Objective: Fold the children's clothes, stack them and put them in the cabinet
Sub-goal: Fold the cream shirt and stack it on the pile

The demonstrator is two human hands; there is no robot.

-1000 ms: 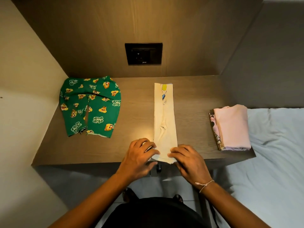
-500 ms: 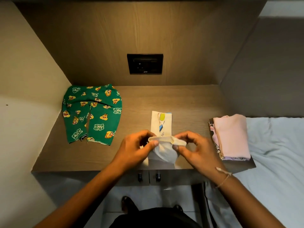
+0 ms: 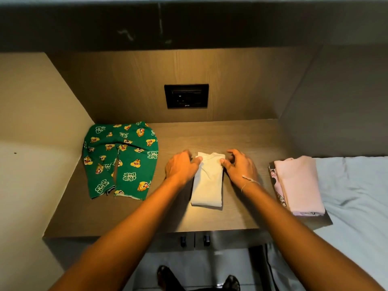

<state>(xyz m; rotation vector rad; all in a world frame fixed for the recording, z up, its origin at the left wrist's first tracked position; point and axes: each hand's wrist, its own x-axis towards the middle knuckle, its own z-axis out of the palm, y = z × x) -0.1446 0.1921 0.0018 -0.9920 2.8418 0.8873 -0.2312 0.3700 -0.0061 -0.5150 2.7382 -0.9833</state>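
Both hands are now at the far edge of the small cream-coloured folded cloth garment, which lies flat in the middle of the wooden tabletop. The left hand has its thumb tip on the far left corner, and the right hand has its thumb on the far right corner; the other fingers are loosely curled and hold nothing, so I judge they only press and do not grip. Half a second ago the near end of this garment was lifted between the fingers, and one second ago it was a long narrow strip; now it is a short, thick rectangle, so the fold over is complete. For the task this means one more piece is almost ready to be stacked. To the right, at the tabletop's edge beside the white bed sheet, rests the stack of folded pink clothes, the likely place for it. To the left, well apart, the green cartoon-print children's trousers lie spread and not yet folded. Farther back, a black wall socket sits in the wooden panel.
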